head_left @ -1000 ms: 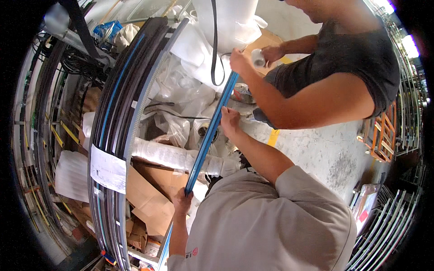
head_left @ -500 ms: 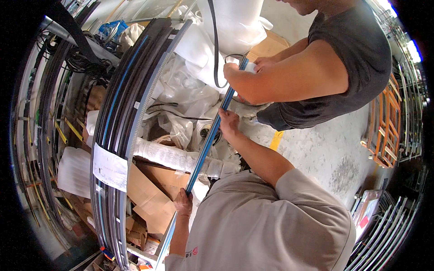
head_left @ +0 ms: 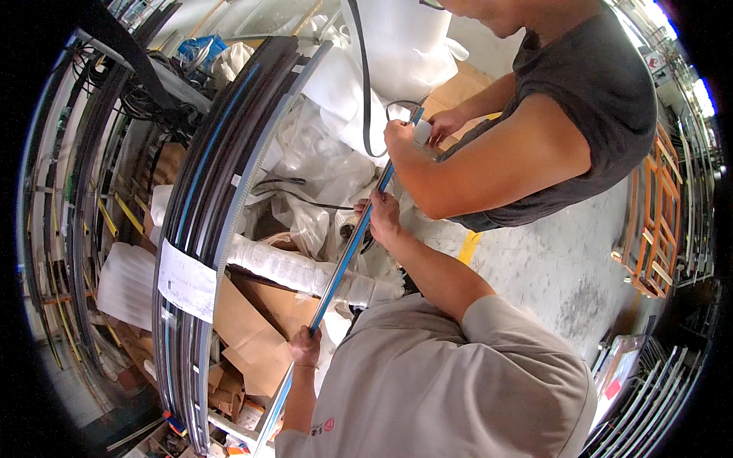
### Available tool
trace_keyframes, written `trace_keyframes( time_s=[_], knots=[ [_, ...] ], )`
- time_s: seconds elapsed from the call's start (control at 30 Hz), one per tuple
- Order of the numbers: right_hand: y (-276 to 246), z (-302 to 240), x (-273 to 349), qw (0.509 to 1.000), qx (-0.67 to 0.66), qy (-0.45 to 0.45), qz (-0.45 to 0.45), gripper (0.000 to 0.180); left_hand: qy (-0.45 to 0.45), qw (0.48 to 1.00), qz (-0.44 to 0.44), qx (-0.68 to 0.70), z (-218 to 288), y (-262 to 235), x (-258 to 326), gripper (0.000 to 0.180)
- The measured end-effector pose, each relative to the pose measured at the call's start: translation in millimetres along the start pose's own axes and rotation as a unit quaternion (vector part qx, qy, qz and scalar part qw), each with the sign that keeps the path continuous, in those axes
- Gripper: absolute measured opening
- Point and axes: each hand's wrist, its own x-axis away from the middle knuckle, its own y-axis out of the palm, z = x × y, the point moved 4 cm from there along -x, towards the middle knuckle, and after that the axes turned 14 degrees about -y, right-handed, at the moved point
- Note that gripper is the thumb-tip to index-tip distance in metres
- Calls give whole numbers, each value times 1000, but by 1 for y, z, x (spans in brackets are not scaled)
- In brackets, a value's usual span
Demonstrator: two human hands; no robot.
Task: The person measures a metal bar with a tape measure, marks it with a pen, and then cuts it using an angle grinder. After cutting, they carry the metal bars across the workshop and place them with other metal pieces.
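Note:
A long, thin profile strip point(head_left: 336, 276), blue with a silvery face, runs slantwise from the lower left up toward a co-worker. My left hand point(head_left: 305, 347) is closed around its lower part. Farther up, my right hand point(head_left: 382, 217) grips the same strip, fingers wrapped round it. At the far end, the co-worker's hand point(head_left: 398, 134) is on the strip. The co-worker's other hand point(head_left: 445, 127) is beside a small white roll point(head_left: 422, 133) near the strip's end.
A tall bundle of dark profiles point(head_left: 221, 168) with a paper sheet point(head_left: 187, 282) stands at left. Beneath the strip lie clear plastic film point(head_left: 305, 172), a wrapped tube point(head_left: 282, 263) and cardboard point(head_left: 256, 336). An orange rack point(head_left: 653, 221) stands at right.
The strip has turned and now shows a silvery face. The co-worker's far hand has moved off to the right of the strip's end. My hands keep their hold, shifted slightly down.

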Motion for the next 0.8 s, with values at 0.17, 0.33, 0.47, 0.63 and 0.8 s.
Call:
trace_keyframes(
  time_s=[0.17, 0.33, 0.47, 0.63, 0.8],
  knots=[
    [2, 3, 0, 999, 35, -16, 7, 20, -5, 1000, 8, 15, -1, -2, 3, 29],
    [1, 15, -15, 996, 78, -33, -2, 17, -29, 998, 12, 54, 8, -8, -2, 29],
    [5, 12, -14, 997, 68, -27, -5, 16, -37, 995, 24, 86, 22, -19, -8, 31],
    [6, 9, -11, 997, 66, 7, 33, 14, -142, 990, -15, 4, 18, -2, -10, 31],
    [5, 11, -9, 995, 87, -23, 33, 16, -162, 986, -29, 4, 16, 3, -8, 26]
  ],
)
